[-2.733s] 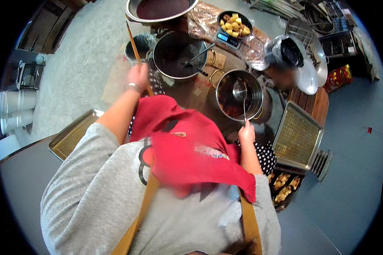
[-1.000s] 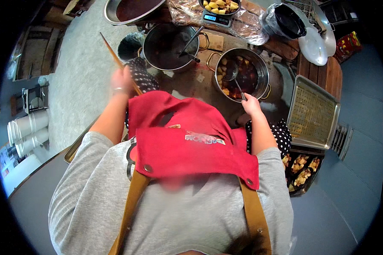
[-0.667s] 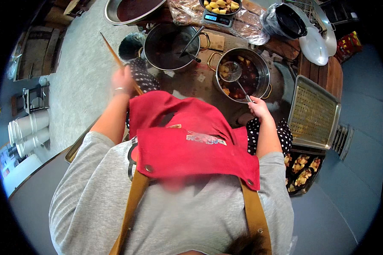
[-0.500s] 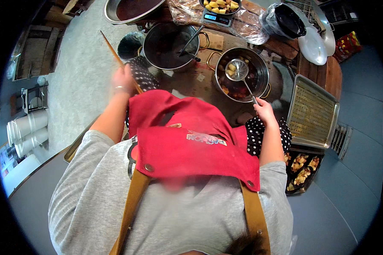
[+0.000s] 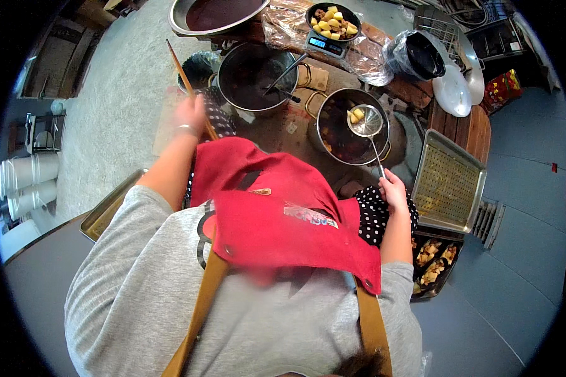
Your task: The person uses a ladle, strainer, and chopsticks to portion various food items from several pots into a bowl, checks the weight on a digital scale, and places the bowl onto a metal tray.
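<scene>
The head view shows the right hand [image 5: 393, 190] wrapped round the handle of a skimmer [image 5: 372, 122], whose bowl is over the right pot [image 5: 385, 127] with a few pale chunks [image 5: 356, 116] in it. A second ago that bowl was dipped among the pieces in the dark broth; now it is up, so those chunks are out of the liquid. The left hand [image 5: 190, 115], blurred, is closed round a wooden stick [image 5: 180, 66] that points up and away, just as it did then.

Beside it stands a left pot [image 5: 227, 68] of dark liquid. What carries the pots is hard to tell. Beyond, the wooden worktop [image 5: 478, 133] bears a scale [image 5: 326, 45] with a pan [image 5: 353, 17] of chunks, crumpled plastic film [image 5: 368, 66] and a white plate [image 5: 451, 94]. To the right are a metal tray [image 5: 449, 179] and food portions [image 5: 432, 273]; white buckets [image 5: 28, 169] stand to the left, near the grey floor [image 5: 126, 94].
</scene>
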{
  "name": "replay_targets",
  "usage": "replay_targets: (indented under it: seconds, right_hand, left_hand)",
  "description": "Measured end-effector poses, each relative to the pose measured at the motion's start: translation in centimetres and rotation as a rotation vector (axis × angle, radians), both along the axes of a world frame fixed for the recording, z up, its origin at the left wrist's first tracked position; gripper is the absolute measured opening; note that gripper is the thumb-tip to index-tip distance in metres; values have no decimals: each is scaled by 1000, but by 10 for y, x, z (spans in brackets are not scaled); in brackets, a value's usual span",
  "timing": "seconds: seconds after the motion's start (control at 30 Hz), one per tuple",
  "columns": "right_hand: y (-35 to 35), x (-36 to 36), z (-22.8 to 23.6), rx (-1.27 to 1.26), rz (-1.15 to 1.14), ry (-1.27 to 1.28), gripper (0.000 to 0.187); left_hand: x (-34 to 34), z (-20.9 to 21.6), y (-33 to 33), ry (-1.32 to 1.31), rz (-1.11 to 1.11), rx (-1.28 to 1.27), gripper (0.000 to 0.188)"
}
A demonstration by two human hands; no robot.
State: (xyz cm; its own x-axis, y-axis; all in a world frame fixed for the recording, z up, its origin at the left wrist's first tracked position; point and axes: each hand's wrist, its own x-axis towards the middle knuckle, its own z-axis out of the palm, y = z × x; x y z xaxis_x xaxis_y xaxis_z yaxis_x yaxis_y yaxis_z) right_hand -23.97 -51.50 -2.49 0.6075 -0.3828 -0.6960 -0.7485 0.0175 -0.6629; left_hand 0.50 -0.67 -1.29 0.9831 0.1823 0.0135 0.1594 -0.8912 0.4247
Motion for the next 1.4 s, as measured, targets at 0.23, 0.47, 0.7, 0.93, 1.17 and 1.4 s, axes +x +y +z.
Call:
replay_targets:
  seconds: [0.23, 0.47, 0.7, 0.93, 1.17, 1.4]
  right_hand:
    - [8, 7, 49, 12, -13, -21, 46]
    - [34, 99, 90, 26, 0, -370, 46]
    - [67, 222, 52, -971, 357, -496, 46]
    - [47, 255, 6, -422, 62, -552, 48]
    - [56, 221, 52, 189, -206, -511, 50]
    - [55, 100, 69, 261, -255, -498, 48]
  left_hand:
    - [-7, -1, 1, -114, 30, -143, 44]
    - [-3, -6, 5, -140, -6, -173, 41]
    - [-1, -14, 8, -147, 5, -151, 37]
    - [-4, 9, 3, 8, 31, -181, 41]
    - [-5, 12, 1, 44, 37, -171, 42]
    - [-8, 15, 0, 43, 40, -162, 43]
